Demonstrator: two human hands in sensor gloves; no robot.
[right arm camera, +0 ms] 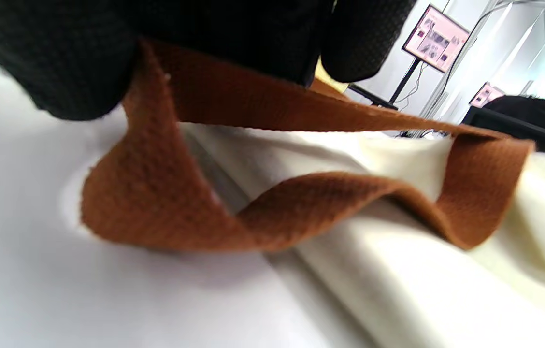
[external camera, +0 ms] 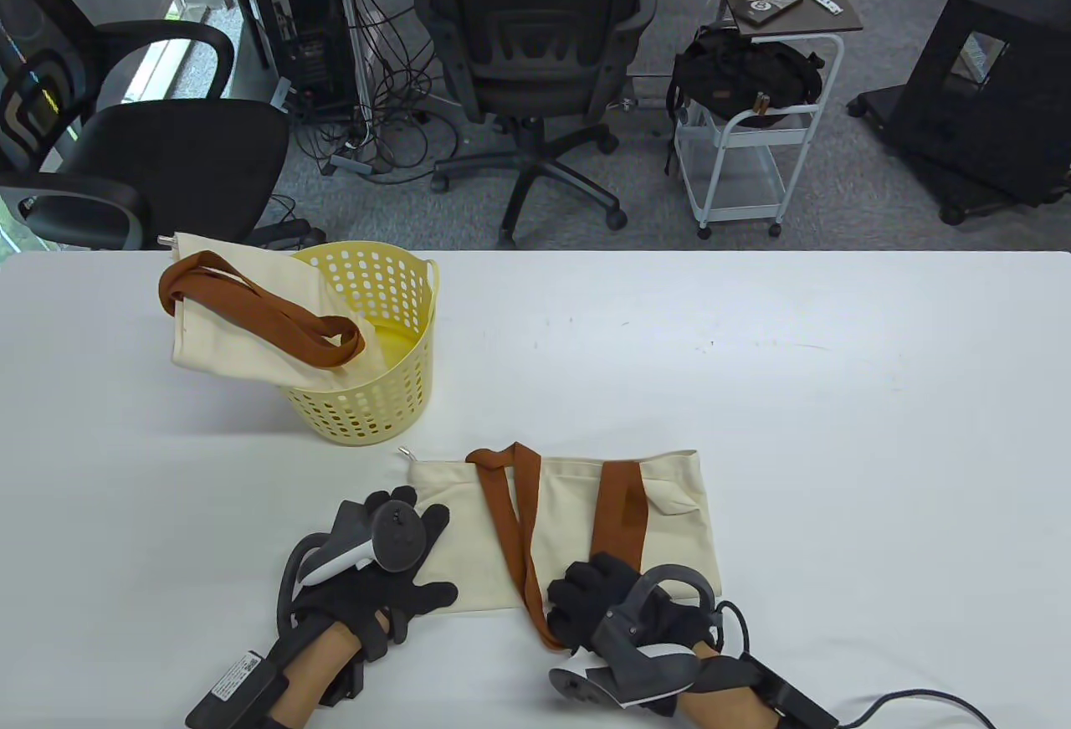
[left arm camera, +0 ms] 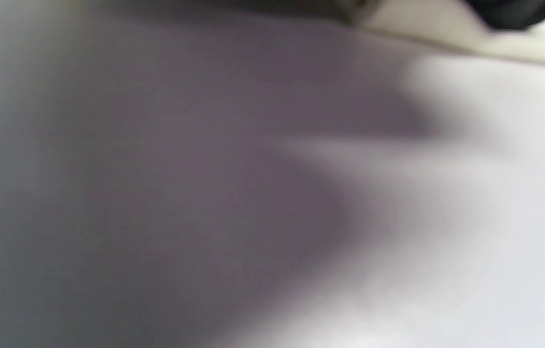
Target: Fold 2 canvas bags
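Observation:
A cream canvas bag [external camera: 577, 503] with brown straps lies flat on the white table [external camera: 837, 428] at the front centre. My left hand [external camera: 418, 549] rests flat on the bag's left end with fingers spread, holding nothing. My right hand [external camera: 586, 595] sits at the bag's near edge and grips a brown strap [external camera: 523, 545]. In the right wrist view my fingers [right arm camera: 84, 63] pinch that strap [right arm camera: 253, 212], which loops over the bag [right arm camera: 446, 270]. A second cream bag [external camera: 226, 327] with brown straps hangs over a yellow basket [external camera: 376, 394]. The left wrist view is blurred, showing a bag edge [left arm camera: 446, 29].
The yellow perforated basket stands at the back left of the table. Beyond the far edge are office chairs [external camera: 535, 34], a white cart [external camera: 753, 135] and cables on the floor. The right half of the table holds nothing but bare surface.

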